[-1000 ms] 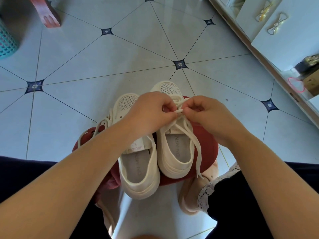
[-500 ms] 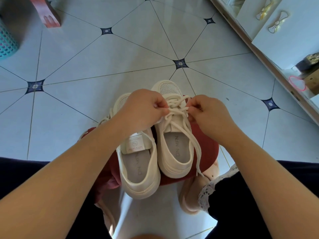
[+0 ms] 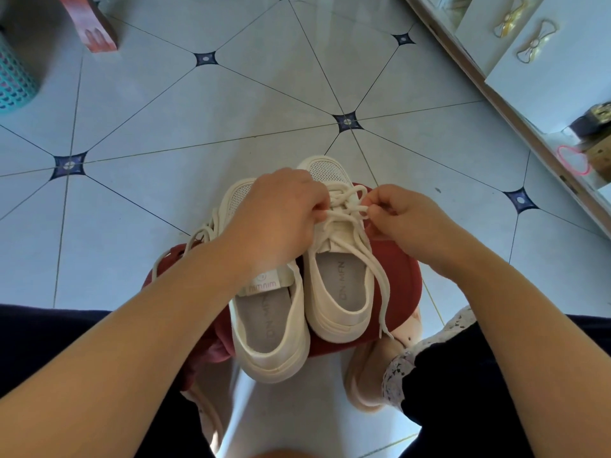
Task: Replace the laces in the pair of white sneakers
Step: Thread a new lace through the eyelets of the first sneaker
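Two white sneakers stand side by side, toes away from me, on a dark red round stool (image 3: 401,269). The right sneaker (image 3: 337,285) carries a white lace (image 3: 347,206) across its upper eyelets; one loose end trails down its right side to the stool's edge. My left hand (image 3: 281,213) pinches the lace at the sneaker's left side and covers the front of the left sneaker (image 3: 267,328). My right hand (image 3: 401,214) pinches the lace on the right side. Another lace lies loose at the left sneaker's left.
Pale floor tiles with dark diamond insets surround the stool. A white cabinet (image 3: 535,61) with gold bow handles runs along the right. A teal basket (image 3: 13,81) and a red furniture leg (image 3: 91,24) stand at the far left. My knees and pink slippers flank the stool.
My hands have drawn apart sideways, pulling the lace across the right sneaker's eyelets and uncovering the crossings between them. The sneakers have stayed in place.
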`<action>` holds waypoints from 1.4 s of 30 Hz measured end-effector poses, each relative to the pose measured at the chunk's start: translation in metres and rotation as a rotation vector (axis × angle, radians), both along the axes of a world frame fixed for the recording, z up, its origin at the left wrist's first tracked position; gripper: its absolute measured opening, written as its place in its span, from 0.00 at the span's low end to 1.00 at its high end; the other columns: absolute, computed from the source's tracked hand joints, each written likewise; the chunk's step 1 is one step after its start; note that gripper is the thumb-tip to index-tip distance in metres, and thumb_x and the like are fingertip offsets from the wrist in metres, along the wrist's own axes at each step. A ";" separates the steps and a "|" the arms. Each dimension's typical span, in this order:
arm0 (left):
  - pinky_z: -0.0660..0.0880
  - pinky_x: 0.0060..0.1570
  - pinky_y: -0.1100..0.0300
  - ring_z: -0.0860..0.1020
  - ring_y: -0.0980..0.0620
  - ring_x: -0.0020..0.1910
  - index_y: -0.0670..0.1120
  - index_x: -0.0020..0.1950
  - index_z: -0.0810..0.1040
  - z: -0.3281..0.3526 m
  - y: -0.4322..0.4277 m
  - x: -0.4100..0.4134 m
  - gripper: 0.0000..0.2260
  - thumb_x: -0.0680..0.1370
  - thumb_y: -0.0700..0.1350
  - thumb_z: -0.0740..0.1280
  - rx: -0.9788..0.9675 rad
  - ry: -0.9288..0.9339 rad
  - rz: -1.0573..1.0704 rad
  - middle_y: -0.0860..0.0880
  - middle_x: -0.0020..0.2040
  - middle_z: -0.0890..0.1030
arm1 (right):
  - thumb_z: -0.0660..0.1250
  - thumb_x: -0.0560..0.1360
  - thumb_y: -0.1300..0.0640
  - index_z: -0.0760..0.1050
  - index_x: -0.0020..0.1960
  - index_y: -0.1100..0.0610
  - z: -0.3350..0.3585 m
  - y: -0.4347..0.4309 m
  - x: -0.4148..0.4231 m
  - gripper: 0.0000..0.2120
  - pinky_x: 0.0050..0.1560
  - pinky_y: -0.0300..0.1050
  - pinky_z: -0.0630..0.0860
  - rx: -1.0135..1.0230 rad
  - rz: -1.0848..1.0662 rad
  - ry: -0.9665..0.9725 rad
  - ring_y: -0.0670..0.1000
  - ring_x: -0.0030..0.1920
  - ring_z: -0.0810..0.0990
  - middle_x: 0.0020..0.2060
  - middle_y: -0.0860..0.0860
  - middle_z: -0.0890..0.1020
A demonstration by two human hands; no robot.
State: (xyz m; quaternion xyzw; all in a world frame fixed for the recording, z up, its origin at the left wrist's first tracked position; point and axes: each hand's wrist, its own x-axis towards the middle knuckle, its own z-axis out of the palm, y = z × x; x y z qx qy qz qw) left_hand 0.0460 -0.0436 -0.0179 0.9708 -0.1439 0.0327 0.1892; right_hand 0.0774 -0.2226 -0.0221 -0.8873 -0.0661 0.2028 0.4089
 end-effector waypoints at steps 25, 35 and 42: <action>0.65 0.24 0.68 0.72 0.65 0.24 0.48 0.38 0.79 -0.001 -0.007 0.004 0.09 0.75 0.49 0.65 -0.433 0.389 0.306 0.54 0.35 0.82 | 0.63 0.75 0.51 0.74 0.39 0.49 -0.002 0.007 0.000 0.06 0.30 0.26 0.64 -0.133 0.033 -0.283 0.35 0.31 0.72 0.30 0.42 0.74; 0.71 0.40 0.62 0.76 0.54 0.44 0.51 0.35 0.77 0.005 -0.008 0.004 0.10 0.69 0.37 0.71 -0.642 0.552 0.439 0.54 0.39 0.79 | 0.63 0.74 0.60 0.75 0.40 0.55 -0.012 0.002 0.003 0.06 0.31 0.30 0.62 -0.283 -0.059 -0.400 0.43 0.33 0.70 0.31 0.42 0.72; 0.67 0.34 0.63 0.70 0.56 0.35 0.45 0.45 0.80 0.001 -0.008 -0.004 0.07 0.73 0.41 0.62 -0.195 0.345 0.402 0.50 0.39 0.78 | 0.61 0.74 0.64 0.72 0.39 0.53 -0.011 -0.005 0.004 0.08 0.31 0.28 0.62 -0.344 -0.122 -0.407 0.41 0.33 0.69 0.32 0.41 0.71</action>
